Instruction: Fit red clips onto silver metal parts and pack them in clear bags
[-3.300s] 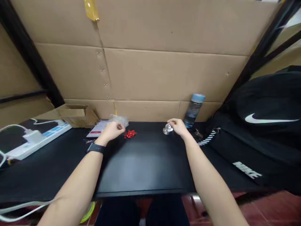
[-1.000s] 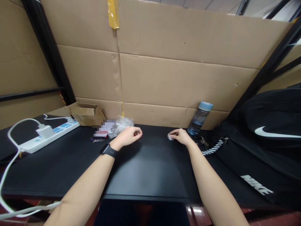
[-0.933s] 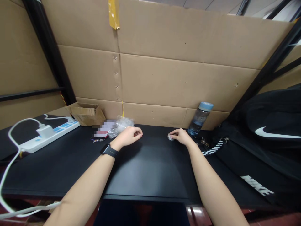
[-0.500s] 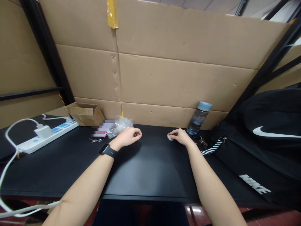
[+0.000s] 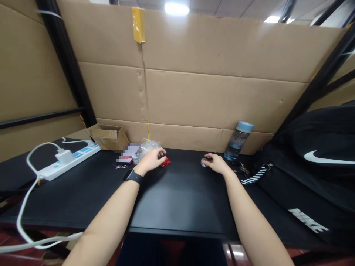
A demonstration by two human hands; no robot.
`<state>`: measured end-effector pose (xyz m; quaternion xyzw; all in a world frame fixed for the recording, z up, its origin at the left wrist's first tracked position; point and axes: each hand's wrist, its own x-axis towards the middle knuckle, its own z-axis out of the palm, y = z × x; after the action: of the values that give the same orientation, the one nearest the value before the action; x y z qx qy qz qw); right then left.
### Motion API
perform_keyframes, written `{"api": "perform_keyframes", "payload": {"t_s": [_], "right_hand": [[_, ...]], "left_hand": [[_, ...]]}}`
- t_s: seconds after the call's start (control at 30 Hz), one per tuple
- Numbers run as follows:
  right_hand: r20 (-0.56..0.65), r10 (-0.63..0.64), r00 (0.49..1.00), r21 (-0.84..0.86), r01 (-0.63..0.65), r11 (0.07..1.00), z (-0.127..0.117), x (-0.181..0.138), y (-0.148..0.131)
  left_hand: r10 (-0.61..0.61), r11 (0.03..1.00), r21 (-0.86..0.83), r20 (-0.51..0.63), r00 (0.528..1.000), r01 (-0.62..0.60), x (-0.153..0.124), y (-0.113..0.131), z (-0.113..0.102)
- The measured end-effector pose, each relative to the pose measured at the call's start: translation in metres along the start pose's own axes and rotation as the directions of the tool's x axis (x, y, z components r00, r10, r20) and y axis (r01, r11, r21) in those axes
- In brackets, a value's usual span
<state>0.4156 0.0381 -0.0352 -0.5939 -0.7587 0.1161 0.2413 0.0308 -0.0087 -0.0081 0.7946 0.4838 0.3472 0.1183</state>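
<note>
A small bunch of red cord or beads [image 5: 165, 162] lies on the black table, its exact kind too small to tell. Just to its left is my left hand [image 5: 153, 159], thumb and fingers apart, with a dark watch on the wrist. On the right, my right hand [image 5: 217, 163] has its fingers and thumb on a small round silver object [image 5: 204, 163], which rests at the tabletop. The fingers cover part of that object.
Clear plastic wrap [image 5: 145, 146], a card [image 5: 129, 153] and an open cardboard box [image 5: 109, 137] lie left. Farther left is a white power strip [image 5: 70, 164]. A blue-capped bottle [image 5: 238, 141], keys [image 5: 244, 169] and a black bag [image 5: 310, 177] are right. Cardboard [image 5: 194, 99] walls the back.
My left hand has opened, and the red bunch that was inside its fingers now lies on the table. The right hand stays at the silver object. The whole view has shifted slightly.
</note>
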Motion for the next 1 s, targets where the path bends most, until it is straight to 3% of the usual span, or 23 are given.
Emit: {"api": "perform_keyframes", "payload": {"t_s": [0.1, 0.27, 0.43, 0.63, 0.73, 0.87, 1.0], "right_hand": [[-0.001, 0.045, 0.999, -0.071, -0.045, 0.996, 0.004, -0.006, -0.005], [0.007, 0.201, 0.98, -0.216, -0.195, 0.957, 0.015, -0.024, -0.022], [-0.03, 0.295, 0.955, -0.301, -0.29, 0.908, 0.023, -0.045, -0.033], [-0.015, 0.37, 0.929, -0.344, -0.352, 0.871, 0.025, -0.077, -0.045], [0.011, 0.406, 0.914, -0.355, -0.376, 0.856, 0.022, -0.095, -0.054], [0.022, 0.418, 0.908, -0.351, -0.385, 0.854, 0.021, -0.117, -0.067], [-0.005, 0.369, 0.929, -0.341, -0.349, 0.873, 0.021, -0.139, -0.081]], "left_hand": [[-0.004, 1.0, 0.03, -0.078, 0.997, 0.007, -0.001, -0.009, 0.0], [-0.064, 0.979, 0.167, -0.291, 0.954, 0.117, -0.007, 0.005, 0.018], [-0.162, 0.928, 0.283, -0.283, 0.945, 0.243, -0.019, 0.01, 0.03], [-0.236, 0.892, 0.306, -0.313, 0.92, 0.333, -0.047, 0.01, 0.03], [-0.284, 0.848, 0.374, -0.278, 0.918, 0.375, -0.067, 0.021, 0.031], [-0.319, 0.82, 0.451, -0.148, 0.936, 0.351, -0.093, 0.036, 0.034], [-0.375, 0.808, 0.473, -0.047, 0.926, 0.351, -0.11, 0.045, 0.038]]}}
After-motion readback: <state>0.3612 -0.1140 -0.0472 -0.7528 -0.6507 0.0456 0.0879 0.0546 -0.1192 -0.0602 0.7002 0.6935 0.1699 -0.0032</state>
